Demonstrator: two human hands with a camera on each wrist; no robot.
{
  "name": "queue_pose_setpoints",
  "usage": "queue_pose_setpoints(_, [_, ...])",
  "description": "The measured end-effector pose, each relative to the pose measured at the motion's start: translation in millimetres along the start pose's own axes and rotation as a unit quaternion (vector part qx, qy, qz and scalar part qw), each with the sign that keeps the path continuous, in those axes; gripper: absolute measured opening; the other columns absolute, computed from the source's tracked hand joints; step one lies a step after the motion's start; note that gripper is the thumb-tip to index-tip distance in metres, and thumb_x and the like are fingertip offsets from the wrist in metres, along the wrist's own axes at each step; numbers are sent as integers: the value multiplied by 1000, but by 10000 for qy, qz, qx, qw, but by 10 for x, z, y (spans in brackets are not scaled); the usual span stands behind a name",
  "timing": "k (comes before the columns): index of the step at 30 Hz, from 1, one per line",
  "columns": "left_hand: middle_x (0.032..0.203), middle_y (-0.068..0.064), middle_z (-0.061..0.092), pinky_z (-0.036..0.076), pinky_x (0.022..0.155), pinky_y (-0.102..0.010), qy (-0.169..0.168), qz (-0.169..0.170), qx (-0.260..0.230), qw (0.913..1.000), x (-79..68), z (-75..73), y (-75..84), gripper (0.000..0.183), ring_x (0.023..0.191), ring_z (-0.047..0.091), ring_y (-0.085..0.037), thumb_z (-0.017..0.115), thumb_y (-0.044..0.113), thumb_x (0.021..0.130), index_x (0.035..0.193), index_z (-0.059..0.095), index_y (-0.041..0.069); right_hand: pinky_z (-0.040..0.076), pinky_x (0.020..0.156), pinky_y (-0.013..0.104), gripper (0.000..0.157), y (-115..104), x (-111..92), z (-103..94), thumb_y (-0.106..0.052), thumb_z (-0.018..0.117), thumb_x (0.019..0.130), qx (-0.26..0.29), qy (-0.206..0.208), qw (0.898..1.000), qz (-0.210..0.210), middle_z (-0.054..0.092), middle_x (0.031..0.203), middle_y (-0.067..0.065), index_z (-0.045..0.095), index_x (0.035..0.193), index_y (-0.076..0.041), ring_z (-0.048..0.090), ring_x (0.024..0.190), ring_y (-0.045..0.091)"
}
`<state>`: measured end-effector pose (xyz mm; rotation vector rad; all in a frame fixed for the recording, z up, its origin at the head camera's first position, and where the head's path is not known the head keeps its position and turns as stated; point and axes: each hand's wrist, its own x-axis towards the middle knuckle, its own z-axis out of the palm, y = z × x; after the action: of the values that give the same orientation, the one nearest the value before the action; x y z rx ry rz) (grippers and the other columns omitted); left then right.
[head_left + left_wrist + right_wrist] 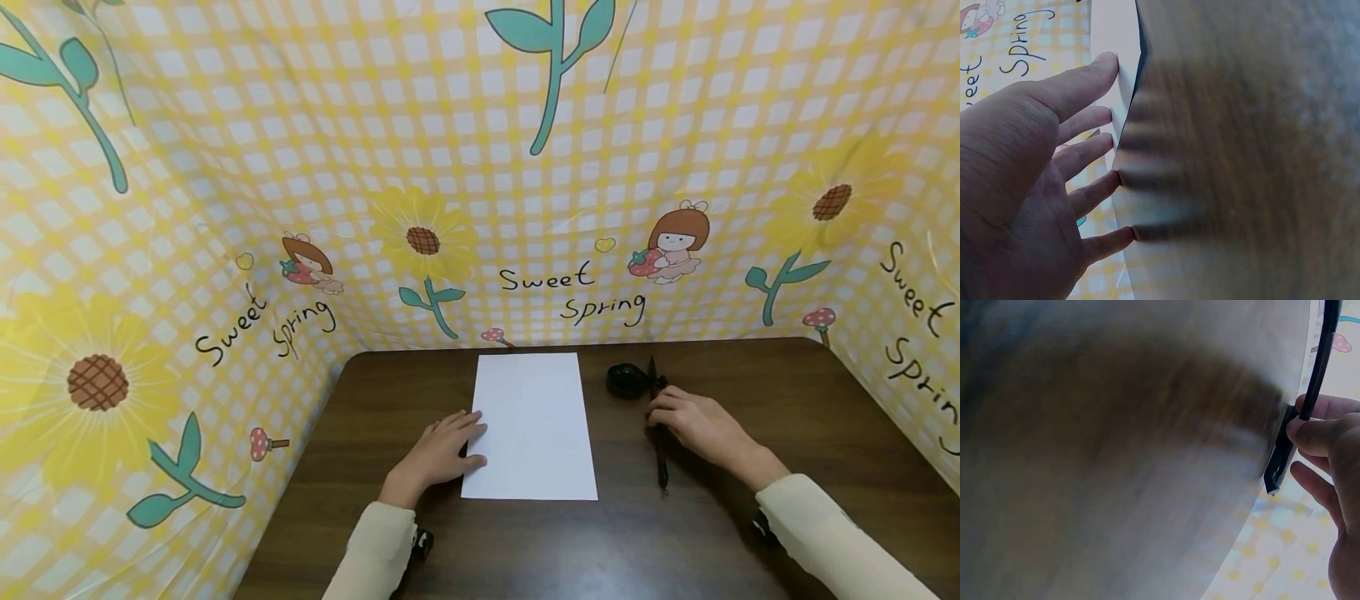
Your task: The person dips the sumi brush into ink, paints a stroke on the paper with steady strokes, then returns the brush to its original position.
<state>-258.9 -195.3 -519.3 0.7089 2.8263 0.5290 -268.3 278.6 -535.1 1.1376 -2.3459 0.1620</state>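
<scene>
A white sheet of paper [529, 429] lies upright on the dark wooden table. My left hand [444, 450] rests at its left edge, fingers spread and fairly straight, fingertips on the paper; the left wrist view shows this hand [1041, 162] from the palm side. To the right, my right hand [693, 425] pinches a slim dark writing brush [662, 462], with its pointed tip toward the back and a small loop at its near end. In the right wrist view, thumb and fingers grip the brush shaft [1321, 362]. A black rest-like piece [1279, 456] shows below them.
A round black dish [628, 381] stands between the paper and the brush, close to the brush's far end. Yellow checked cloth [525, 208] with printed flowers hangs around the table's back and sides. Table surface [525, 550] stretches in front of the paper.
</scene>
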Motion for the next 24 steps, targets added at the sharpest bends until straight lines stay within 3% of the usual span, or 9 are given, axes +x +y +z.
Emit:
queue_pose_setpoints(13, [171,-6,41,24,124,-75,-21,7,-1,10000,-3,5,4,61,162,31,-39,72,37,102,156,56,13,63,73,38,33,15,52,-38,13,82,77,78,277,9995,-87,77,104,3,80,95,-15,71,97,19])
queue_pose_setpoints(24, [171,-7,41,24,124,-75,-32,-20,-10,10000,-9,0,5,61,161,31,-39,74,36,102,155,57,12,62,70,39,32,30,106,-151,9,81,78,-7,482,9987,170,77,108,2,80,100,-14,72,100,21])
